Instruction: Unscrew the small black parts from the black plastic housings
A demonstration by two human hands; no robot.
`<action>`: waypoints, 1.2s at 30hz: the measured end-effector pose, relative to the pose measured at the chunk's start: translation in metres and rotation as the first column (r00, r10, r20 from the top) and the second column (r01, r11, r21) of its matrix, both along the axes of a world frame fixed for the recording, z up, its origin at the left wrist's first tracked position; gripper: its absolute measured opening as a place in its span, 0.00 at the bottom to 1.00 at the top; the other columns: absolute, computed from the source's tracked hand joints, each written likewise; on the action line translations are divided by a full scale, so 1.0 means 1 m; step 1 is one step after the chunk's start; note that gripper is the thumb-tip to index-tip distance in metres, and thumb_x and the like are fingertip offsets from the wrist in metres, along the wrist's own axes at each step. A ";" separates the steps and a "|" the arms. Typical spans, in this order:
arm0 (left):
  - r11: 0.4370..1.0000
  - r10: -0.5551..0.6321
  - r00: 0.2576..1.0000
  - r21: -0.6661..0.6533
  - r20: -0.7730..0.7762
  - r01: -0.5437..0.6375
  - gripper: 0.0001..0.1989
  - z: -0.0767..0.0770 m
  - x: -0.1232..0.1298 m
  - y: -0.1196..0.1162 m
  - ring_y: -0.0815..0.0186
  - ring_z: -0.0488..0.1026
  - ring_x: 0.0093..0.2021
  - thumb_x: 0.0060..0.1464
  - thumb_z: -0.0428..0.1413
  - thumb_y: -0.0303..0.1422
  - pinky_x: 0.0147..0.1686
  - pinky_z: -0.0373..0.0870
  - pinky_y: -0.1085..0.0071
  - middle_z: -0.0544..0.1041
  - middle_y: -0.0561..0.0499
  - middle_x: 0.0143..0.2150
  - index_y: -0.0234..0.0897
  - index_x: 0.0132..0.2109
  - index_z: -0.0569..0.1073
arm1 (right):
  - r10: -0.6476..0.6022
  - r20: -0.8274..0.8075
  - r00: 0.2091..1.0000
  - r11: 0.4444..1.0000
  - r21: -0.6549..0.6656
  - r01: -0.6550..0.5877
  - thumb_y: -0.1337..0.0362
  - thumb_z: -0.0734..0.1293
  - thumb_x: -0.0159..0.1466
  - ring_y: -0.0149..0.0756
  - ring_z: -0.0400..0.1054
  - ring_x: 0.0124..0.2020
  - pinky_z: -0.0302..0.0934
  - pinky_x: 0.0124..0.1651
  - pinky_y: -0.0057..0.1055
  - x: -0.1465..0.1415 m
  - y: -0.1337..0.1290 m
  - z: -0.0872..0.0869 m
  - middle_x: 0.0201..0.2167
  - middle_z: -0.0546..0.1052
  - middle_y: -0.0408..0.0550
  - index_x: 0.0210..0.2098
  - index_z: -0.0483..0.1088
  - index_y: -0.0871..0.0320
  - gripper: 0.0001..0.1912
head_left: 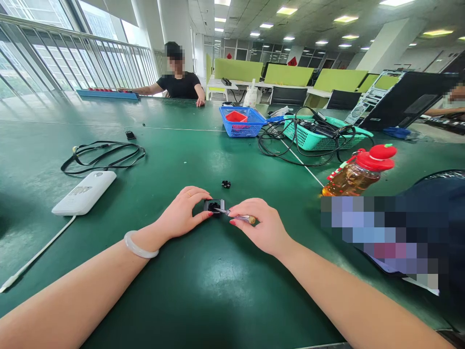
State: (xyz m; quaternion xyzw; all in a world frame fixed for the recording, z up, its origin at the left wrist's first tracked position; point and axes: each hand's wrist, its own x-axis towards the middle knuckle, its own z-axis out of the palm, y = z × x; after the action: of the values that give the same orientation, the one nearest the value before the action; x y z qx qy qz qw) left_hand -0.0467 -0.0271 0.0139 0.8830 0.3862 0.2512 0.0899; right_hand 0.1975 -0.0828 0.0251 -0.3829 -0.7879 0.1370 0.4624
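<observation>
My left hand pinches the left side of a small black rectangular device lying on the green tabletop. Its thumb and fingertips press against the casing, and a white bangle circles the wrist. From the right, my right hand grips a slim screwdriver-like tool with a silver shaft and a tan end. The tool's tip reaches into the dark middle of the device; the exact contact is too small to make out. Just beyond the device lies a small shiny black part, apart from both hands.
A white power bank and a looped black cable lie left. Ahead are a blue basket and a teal basket with tangled cables. A red-capped bottle stands right. Across the table sits a person.
</observation>
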 end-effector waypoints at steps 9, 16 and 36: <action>0.941 0.339 0.940 0.014 -0.020 -0.339 0.19 -0.003 -0.001 0.004 0.51 0.66 0.57 0.62 0.49 0.44 0.58 0.64 0.51 0.76 0.43 0.51 0.36 0.52 0.72 | -0.209 -0.036 0.977 0.978 0.018 0.209 0.68 0.68 0.63 0.40 0.75 0.45 0.67 0.52 0.45 0.008 0.014 -0.012 0.43 0.81 0.42 0.35 0.79 0.45 0.10; 0.892 0.450 0.877 0.029 -0.167 -0.452 0.18 -0.007 -0.003 0.006 0.48 0.65 0.59 0.58 0.52 0.46 0.58 0.65 0.50 0.77 0.42 0.50 0.36 0.45 0.75 | -0.321 -0.197 0.926 0.926 -0.270 0.263 0.65 0.69 0.59 0.43 0.74 0.47 0.67 0.54 0.46 0.022 0.045 -0.030 0.44 0.82 0.43 0.36 0.80 0.46 0.08; 0.978 -0.178 0.951 -0.152 -0.254 0.143 0.28 -0.004 0.006 -0.010 0.51 0.52 0.70 0.62 0.50 0.48 0.67 0.53 0.49 0.56 0.47 0.71 0.50 0.67 0.59 | -0.284 -0.236 0.929 0.889 -0.429 0.162 0.63 0.71 0.59 0.41 0.73 0.49 0.63 0.59 0.45 0.019 0.061 -0.037 0.46 0.81 0.42 0.40 0.80 0.46 0.10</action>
State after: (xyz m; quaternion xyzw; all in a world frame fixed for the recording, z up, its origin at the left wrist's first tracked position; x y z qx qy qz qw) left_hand -0.0410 -0.0366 0.0103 0.9293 0.3374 0.0960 0.1156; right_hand 0.2170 -0.0216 -0.0120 -0.5340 -0.6159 0.2963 0.4977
